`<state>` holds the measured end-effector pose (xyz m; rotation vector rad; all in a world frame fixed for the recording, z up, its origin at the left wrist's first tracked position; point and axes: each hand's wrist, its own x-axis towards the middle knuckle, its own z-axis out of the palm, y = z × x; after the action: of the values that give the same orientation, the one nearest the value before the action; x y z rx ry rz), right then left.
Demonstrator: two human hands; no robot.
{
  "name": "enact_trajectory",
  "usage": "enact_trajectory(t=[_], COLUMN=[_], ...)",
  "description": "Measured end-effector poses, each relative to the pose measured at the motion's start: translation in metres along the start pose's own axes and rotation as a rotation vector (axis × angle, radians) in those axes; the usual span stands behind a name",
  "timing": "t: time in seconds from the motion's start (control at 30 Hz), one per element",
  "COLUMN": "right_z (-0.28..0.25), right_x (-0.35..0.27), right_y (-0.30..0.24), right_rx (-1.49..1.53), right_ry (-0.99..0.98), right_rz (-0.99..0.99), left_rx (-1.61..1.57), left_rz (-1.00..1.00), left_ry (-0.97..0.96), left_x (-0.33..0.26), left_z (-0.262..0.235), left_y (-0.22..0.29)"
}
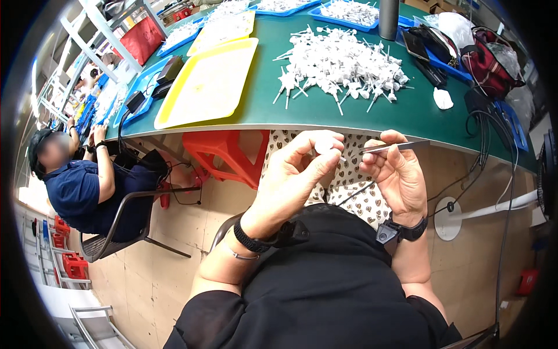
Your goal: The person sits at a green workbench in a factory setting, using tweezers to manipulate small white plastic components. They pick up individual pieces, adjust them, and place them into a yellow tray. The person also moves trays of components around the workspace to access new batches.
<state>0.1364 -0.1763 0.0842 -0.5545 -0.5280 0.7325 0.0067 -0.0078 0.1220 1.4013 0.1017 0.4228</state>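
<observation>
Mid-frame, my left hand (296, 171) pinches a small white plastic piece (326, 145) at its fingertips; my right hand (398, 174) pinches metal tweezers (390, 148) pointing at it

Two hands raised, left (296, 168) and right (395, 174). One tweezers (392, 147), one small white piece (326, 145). Two yellow trays (209, 81) on one green worktop (418, 110). One heap of white parts (343, 61), too many to count. One red stool (224, 148).

bright, even light | soft shadows | strong fisheye bending, dark rim | edges slightly blurred
</observation>
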Motion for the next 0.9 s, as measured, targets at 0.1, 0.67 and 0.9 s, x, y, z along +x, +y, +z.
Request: enact_trajectory(t=[0.1, 0.67, 0.9], right_z=[-0.002, 0.014, 0.023], right_x=[-0.004, -0.013, -0.009], right_y=[-0.009, -0.024, -0.006], right_rx=[-0.010, -0.059, -0.202], right_ry=[-0.005, -0.073, -0.080], right_rz=[-0.027, -0.103, -0.013], left_rx=[0.016, 0.099, 0.145], left_rz=[0.045, 0.285, 0.017], left_ry=[-0.047, -0.011, -0.033], left_x=[-0.008, -0.033, -0.028], left_z=[0.003, 0.013, -0.003], left_y=[0.043, 0.091, -0.013])
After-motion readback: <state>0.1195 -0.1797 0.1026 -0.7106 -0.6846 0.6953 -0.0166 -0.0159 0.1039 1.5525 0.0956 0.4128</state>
